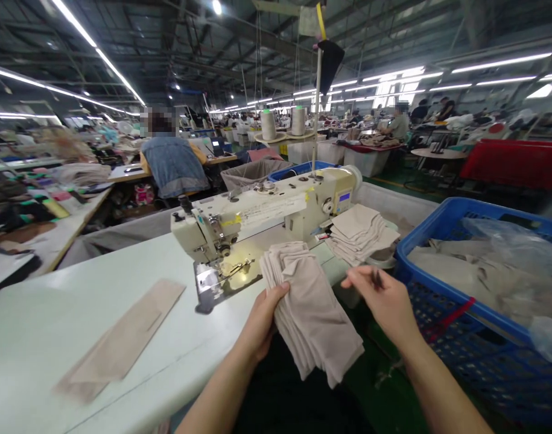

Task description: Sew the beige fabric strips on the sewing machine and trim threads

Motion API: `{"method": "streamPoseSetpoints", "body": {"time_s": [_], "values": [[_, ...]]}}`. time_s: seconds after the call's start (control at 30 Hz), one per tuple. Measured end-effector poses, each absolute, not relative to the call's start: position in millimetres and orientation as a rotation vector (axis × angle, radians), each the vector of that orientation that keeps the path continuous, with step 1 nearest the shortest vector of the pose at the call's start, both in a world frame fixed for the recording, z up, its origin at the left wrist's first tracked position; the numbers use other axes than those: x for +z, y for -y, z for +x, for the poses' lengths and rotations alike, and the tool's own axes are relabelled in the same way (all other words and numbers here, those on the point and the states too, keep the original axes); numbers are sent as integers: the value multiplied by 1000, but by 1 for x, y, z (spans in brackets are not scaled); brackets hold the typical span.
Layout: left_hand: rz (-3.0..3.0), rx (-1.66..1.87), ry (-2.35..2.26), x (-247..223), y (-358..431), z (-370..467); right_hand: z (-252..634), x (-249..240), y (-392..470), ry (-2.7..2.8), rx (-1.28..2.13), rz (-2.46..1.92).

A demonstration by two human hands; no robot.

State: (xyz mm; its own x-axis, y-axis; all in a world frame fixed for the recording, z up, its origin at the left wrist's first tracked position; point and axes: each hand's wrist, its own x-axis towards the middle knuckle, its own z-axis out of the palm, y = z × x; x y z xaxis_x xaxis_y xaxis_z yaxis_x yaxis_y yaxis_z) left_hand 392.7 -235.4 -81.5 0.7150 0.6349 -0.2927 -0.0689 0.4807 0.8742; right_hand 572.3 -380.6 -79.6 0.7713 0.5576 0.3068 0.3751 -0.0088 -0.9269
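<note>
My left hand (264,322) grips a stack of folded beige fabric pieces (314,301), thumb on top, just off the front edge of the sewing table (176,355). The stack hangs over that edge at its lower end. To its right, my right hand (384,295) is raised and apart from the fabric, fingers curled around a small dark thing too blurred to name. Behind the stack stands a cream sewing machine (266,208) with a shiny metal needle plate. A flat beige fabric strip (126,337) lies on the table at the left.
Another pile of beige fabric (361,232) sits right of the machine. A blue plastic basket (443,289) with fabric and clear plastic stands at the right. Thread cones (268,125) rise behind the machine. A person in a denim vest (174,163) sits beyond the table.
</note>
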Motion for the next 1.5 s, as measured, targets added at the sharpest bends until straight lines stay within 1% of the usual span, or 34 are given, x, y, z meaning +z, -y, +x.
{"method": "streamPoseSetpoints", "body": {"time_s": [0.07, 0.13, 0.3, 0.37, 0.5, 0.7, 0.83, 1.0, 1.13, 1.23, 1.33, 1.43, 1.5], "values": [[1034, 482, -620, -81, 240, 394, 549, -67, 383, 1102, 133, -1666], [1107, 496, -574, -80, 245, 395, 532, -58, 380, 1289, 108, -1677], [1296, 577, -609, -83, 253, 398, 511, -56, 364, 1205, 90, -1966], [1368, 616, -654, -84, 253, 398, 508, -60, 362, 1180, 103, -2011], [1483, 671, -689, -84, 252, 395, 515, -64, 365, 1133, 163, -1853], [1609, 661, -626, -77, 256, 394, 534, -63, 370, 837, 417, -1655], [1988, 796, -496, -80, 262, 398, 530, -62, 375, 740, 528, -1507], [2523, 1040, -241, -78, 258, 398, 531, -67, 387, 416, 721, -1250], [2671, 972, -12, -73, 243, 396, 538, -78, 396, 326, 766, -1139], [2705, 853, 58, -73, 229, 396, 542, -86, 397, 351, 807, -1131], [2737, 822, 108, -73, 210, 401, 543, -88, 387, 409, 847, -1126], [2781, 784, 94, -71, 185, 411, 547, -88, 366, 436, 840, -1149], [2870, 732, 7, -72, 168, 418, 553, -91, 350, 434, 765, -1276]]}}
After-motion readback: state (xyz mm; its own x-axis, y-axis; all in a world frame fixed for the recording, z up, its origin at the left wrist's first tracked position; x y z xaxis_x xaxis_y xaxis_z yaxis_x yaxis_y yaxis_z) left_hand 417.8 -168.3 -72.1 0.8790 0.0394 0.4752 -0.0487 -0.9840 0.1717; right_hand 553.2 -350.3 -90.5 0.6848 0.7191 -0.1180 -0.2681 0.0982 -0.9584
